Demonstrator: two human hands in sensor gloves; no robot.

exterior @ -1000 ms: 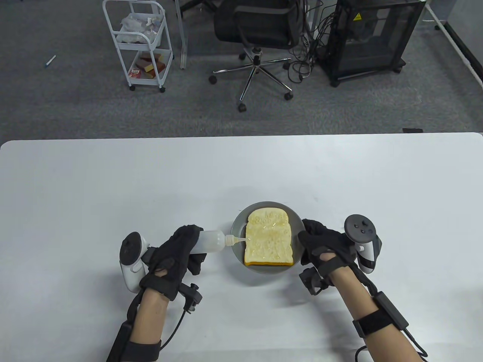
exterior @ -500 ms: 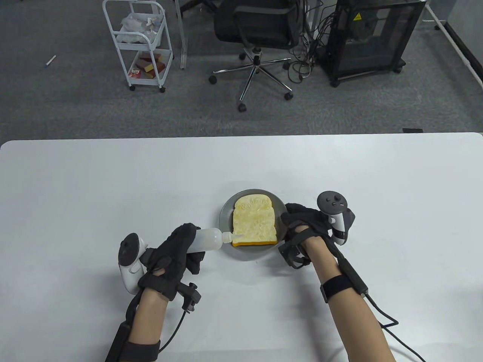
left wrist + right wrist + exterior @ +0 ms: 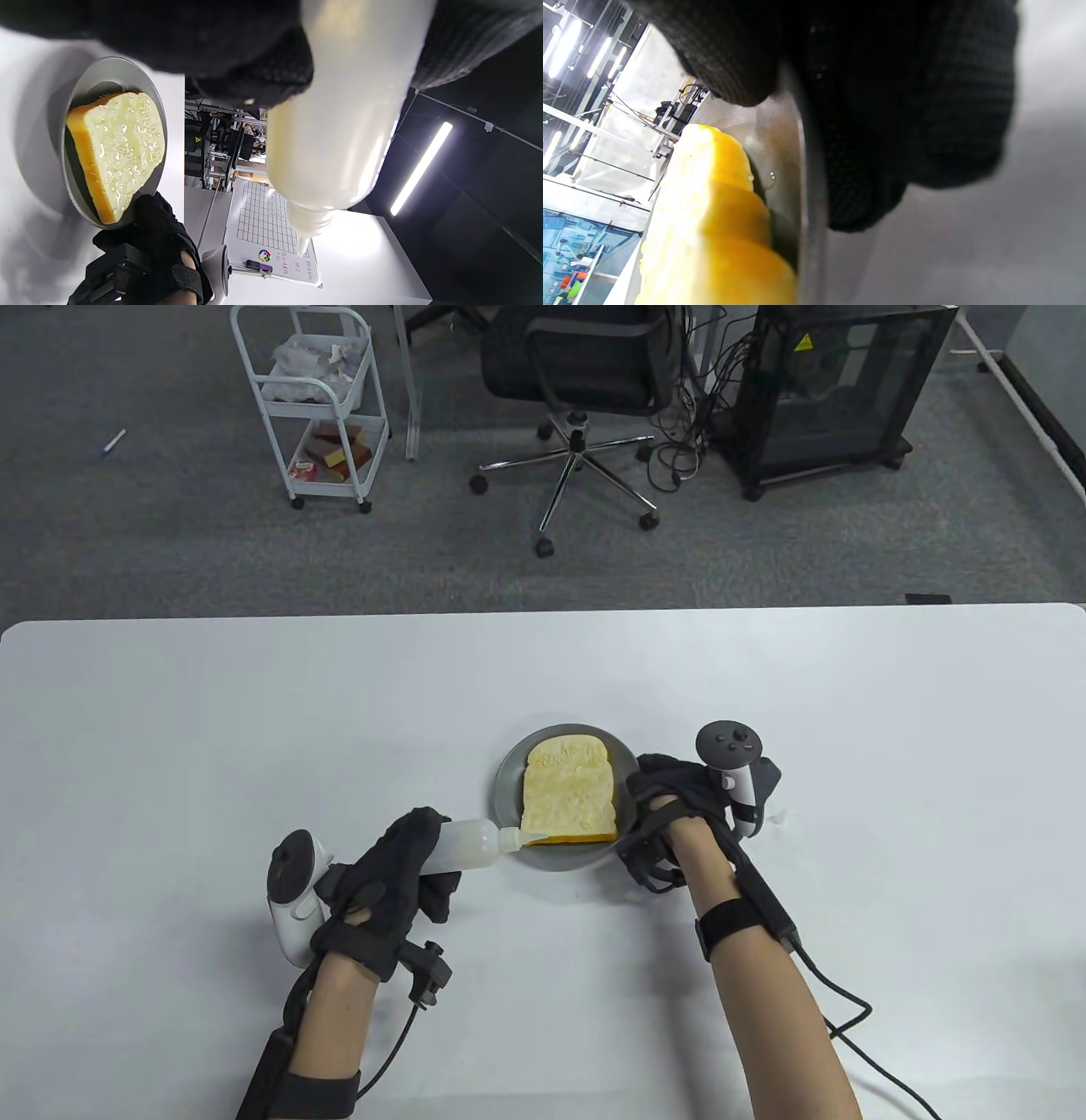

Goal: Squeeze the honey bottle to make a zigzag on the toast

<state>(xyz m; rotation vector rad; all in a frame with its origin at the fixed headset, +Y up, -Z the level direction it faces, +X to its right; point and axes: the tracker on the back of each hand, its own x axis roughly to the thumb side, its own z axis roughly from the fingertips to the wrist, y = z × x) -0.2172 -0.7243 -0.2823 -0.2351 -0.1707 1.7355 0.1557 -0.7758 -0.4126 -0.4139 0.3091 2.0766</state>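
1. Progress: the pale square slice of toast with a yellow-orange crust (image 3: 568, 786) lies on the round grey metal plate (image 3: 509, 763), near-centre of the white table (image 3: 170, 712). Its top looks glossy w/ scattered clear beads in the left wrist view, so I judge honey is already down. A distinct zigzag line can't be made out.
2. Left to do: prob. finishing strokes, if any, then setting things down. Can't tell if honey is flowing now.
3. Left hand in black sensor glove (image 3: 386, 882) grips the translucent white plastic squeeze bottle (image 3: 462, 846), fingers wrapped round the body.
4. Bottle location: just left of the plate, above the table.
5. Bottle axis: long axis runs left-right, near horizontal. The nozzle (image 3: 517, 837) points right, tip at the toast's near-left corner, over the plate rim. Whether it touches the bread, can't tell.
6. Right hand in black sensor glove (image 3: 670, 797) pinches the plate's right rim; right wrist view shows fingers above and below the edge.
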